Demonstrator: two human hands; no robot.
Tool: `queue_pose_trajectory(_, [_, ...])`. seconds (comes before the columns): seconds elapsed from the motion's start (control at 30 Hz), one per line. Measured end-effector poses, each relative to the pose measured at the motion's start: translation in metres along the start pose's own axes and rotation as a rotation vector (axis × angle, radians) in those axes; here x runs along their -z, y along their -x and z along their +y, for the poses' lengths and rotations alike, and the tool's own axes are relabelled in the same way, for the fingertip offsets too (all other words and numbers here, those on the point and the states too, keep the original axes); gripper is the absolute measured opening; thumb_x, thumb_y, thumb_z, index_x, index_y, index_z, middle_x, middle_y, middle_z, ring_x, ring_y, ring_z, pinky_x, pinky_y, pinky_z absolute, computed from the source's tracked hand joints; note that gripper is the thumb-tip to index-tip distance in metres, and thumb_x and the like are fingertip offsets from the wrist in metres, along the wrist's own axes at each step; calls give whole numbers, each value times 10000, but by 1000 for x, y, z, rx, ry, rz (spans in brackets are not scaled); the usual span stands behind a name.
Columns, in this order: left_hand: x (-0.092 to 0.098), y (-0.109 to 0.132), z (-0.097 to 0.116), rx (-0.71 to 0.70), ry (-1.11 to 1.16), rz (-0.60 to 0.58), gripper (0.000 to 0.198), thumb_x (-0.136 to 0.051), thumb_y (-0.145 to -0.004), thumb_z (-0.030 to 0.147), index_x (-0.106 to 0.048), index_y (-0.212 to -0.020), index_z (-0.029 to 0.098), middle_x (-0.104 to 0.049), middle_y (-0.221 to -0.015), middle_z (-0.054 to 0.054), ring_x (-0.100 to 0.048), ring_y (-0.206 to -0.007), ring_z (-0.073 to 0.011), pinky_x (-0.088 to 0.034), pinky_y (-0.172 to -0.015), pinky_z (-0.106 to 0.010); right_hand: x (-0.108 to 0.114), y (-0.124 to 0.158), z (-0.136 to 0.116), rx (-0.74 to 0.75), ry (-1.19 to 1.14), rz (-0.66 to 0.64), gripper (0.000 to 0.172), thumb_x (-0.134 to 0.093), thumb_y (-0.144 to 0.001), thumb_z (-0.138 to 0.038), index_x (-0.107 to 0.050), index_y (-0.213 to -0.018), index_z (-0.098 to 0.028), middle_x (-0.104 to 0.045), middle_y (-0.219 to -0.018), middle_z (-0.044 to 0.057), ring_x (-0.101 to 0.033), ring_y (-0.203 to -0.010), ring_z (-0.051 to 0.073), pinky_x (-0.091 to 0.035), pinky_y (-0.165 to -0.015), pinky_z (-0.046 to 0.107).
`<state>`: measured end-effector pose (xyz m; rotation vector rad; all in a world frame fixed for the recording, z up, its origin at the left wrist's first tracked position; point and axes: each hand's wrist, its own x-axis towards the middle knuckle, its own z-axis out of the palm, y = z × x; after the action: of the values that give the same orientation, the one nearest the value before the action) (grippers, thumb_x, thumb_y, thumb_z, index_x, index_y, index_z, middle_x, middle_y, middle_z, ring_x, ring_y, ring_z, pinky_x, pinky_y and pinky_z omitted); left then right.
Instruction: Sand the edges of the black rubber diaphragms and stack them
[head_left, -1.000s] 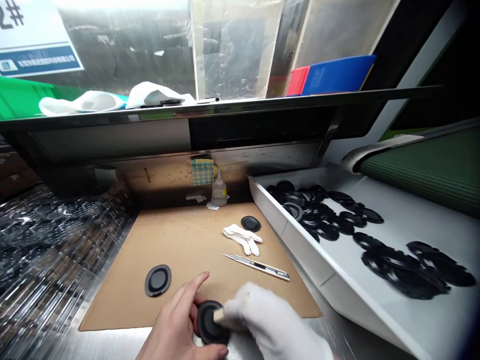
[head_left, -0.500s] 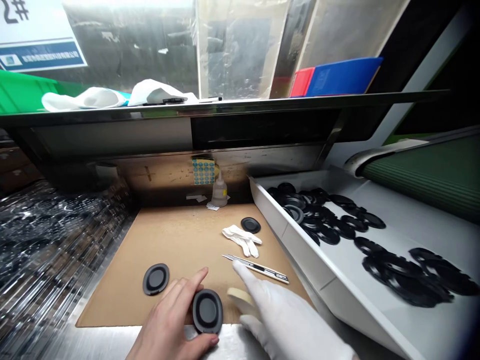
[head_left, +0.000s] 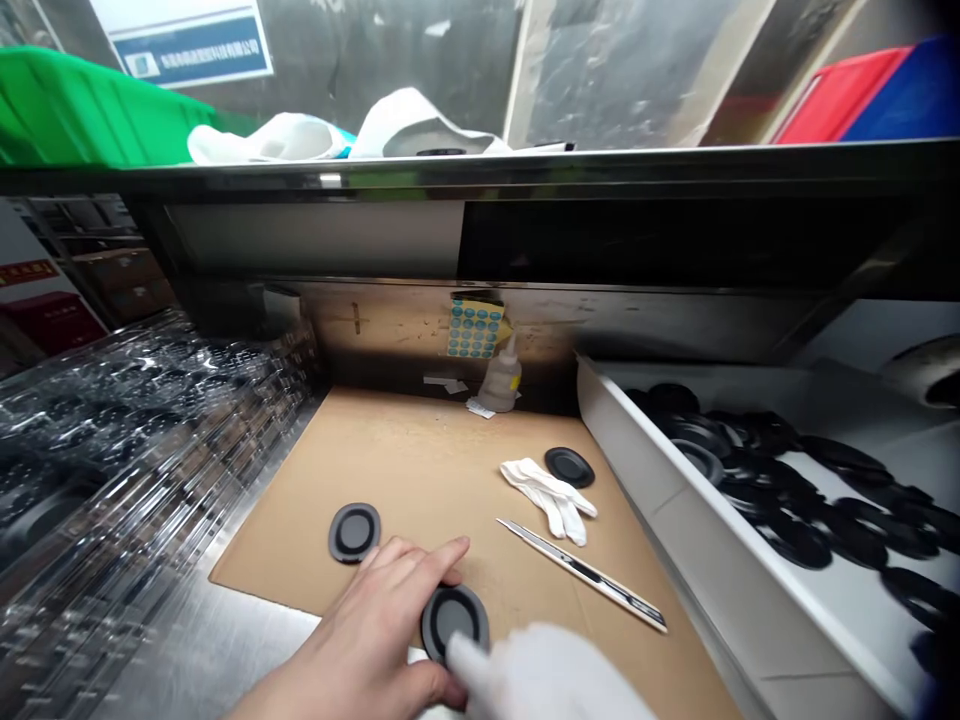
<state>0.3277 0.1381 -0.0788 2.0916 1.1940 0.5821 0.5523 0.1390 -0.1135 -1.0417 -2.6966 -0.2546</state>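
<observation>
My bare left hand (head_left: 390,625) grips a black oval part (head_left: 452,622) with a raised ring and a sunken middle, thumb at its near edge and fingers along its left side. My right hand (head_left: 555,675), in a white glove, is smeared by motion; one fingertip overlaps the part's near right edge. Whether it holds anything is hidden. Left of my left hand, a similar black part (head_left: 355,532) lies on the cardboard sheet (head_left: 420,450). A utility knife (head_left: 585,572) lies to the right, blade pointing away.
Farther back are a loose white glove (head_left: 551,497), another black part (head_left: 570,466) and a squeeze bottle (head_left: 501,378). On the right, a white tray (head_left: 637,480) holds several black parts. Clear plastic trays (head_left: 150,450) are stacked at left. A shelf (head_left: 525,170) crosses above.
The view has turned left-to-right across the scene, so things sit differently in it. My gloved right hand has moved in over the part; the cream disc seen at it earlier is hidden now.
</observation>
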Motion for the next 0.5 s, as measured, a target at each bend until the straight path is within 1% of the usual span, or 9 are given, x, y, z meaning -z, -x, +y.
queue_pose_trajectory(0.03, [0,0,0,-4,-1,4,1117,-976,-735,163,-347,-1631,383,-661,-1417,22,-545,-1283,-257,-388,-1186,-414,-4,-3,6,-6,-31,-4,266,-710,-713,-210,-612,-946,-293,-661,-595,-29,-556,-410,212,-174,-459,381])
queue_pose_trajectory(0.1, [0,1,0,-5,-4,0,1123,-981,-736,176,-338,-1633,384,-661,-1421,21,-546,-1283,-257,-387,-1187,-414,-8,-9,19,-47,-100,1,279,-704,-786,-324,-637,-1055,-289,-738,-703,-14,-627,-481,219,-272,-453,344])
queue_pose_trajectory(0.17, [0,1,0,4,-8,-5,1127,-994,-726,202,-344,-1632,370,-659,-1427,13,-543,-1286,-262,-393,-1184,-413,-6,-15,29,-115,-173,8,348,-660,-890,-443,-629,-1192,-271,-776,-815,8,-696,-613,229,-400,-520,306])
queue_pose_trajectory(0.2, [-1,1,0,7,-9,-5,1120,-993,-726,209,-351,-1629,365,-660,-1426,11,-543,-1286,-265,-397,-1181,-413,-3,-17,31,-149,-194,19,342,-632,-922,-459,-629,-1206,-267,-778,-832,13,-713,-663,234,-442,-558,298])
queue_pose_trajectory(0.3, [-1,1,0,-4,-5,6,1092,-958,-749,172,-348,-1630,387,-665,-1424,22,-540,-1283,-260,-390,-1190,-417,13,-19,31,-288,-292,50,309,-615,-946,-477,-656,-1177,-275,-777,-832,14,-736,-742,249,-510,-630,296])
queue_pose_trajectory(0.37, [-1,2,0,-3,9,2,1106,-941,-754,147,-333,-1639,407,-660,-1438,27,-528,-1290,-263,-393,-1192,-418,27,-15,30,-413,-352,90,301,-624,-937,-489,-670,-1154,-285,-784,-849,16,-746,-777,260,-535,-653,304])
queue_pose_trajectory(0.5, [3,2,2,78,31,-28,1228,-997,-685,198,-297,-1673,400,-580,-1554,-22,-425,-1390,-337,-372,-1220,-482,52,7,36,-675,-449,198,294,-638,-912,-507,-673,-1124,-306,-799,-911,19,-759,-834,276,-567,-691,325])
